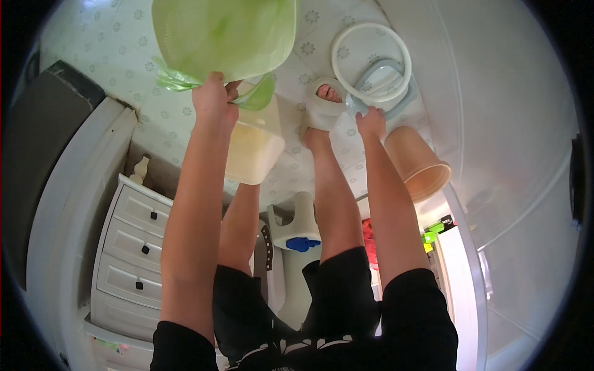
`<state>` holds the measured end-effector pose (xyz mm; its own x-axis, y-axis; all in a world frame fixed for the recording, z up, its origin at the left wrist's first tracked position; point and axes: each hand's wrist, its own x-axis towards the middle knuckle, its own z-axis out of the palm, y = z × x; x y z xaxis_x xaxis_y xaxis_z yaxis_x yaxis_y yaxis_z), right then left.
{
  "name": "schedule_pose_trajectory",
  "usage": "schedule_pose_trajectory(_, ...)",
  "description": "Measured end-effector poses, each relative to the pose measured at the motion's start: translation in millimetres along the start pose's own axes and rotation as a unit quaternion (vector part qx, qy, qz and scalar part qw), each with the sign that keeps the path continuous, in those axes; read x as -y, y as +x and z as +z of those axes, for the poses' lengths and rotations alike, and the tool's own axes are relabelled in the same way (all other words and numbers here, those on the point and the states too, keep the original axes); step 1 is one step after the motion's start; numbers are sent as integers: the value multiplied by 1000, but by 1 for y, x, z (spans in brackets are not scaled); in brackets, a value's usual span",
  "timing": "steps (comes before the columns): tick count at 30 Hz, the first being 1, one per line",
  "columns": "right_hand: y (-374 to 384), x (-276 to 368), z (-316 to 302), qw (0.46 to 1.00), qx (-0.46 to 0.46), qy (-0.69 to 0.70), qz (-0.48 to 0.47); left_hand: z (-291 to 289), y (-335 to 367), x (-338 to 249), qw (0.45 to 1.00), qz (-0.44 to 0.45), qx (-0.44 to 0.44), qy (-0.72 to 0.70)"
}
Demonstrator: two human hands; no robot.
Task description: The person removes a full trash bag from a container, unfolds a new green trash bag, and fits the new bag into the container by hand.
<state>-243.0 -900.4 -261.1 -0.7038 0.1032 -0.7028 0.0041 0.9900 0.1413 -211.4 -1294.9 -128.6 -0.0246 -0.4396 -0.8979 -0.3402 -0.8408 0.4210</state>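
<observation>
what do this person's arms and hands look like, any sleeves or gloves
Short black sleeves cover the upper arms, leaving both forearms bare. The left hand and right hand are ungloved, and no watch or bracelet shows on either wrist. Rings or nail details are too small to tell.

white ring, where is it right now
In the head view, the white ring is at upper right, just beyond the right hand, partly overlapping the rounded grey plastic piece.
</observation>
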Motion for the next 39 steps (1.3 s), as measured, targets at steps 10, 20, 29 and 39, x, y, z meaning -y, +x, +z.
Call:
schedule_pose_trajectory(10, 21, -2, 33, 990, -51, -129, -13, 1, -52, 12, 994, 78, 4, 70)
schedule_pose_trajectory(20, 10, -34, 17, 953, -102, -231, -168, -21, -98, 22, 994, 35, 45, 97)
schedule_pose_trajectory(29, -51, -76, -83, 941, -112, -114, -297, -23, -177, 2, 995, -12, 57, 86)
schedule_pose_trajectory(39, -123, -85, -215, 969, 59, 216, -108, -69, -253, -37, 994, -49, 89, 47)
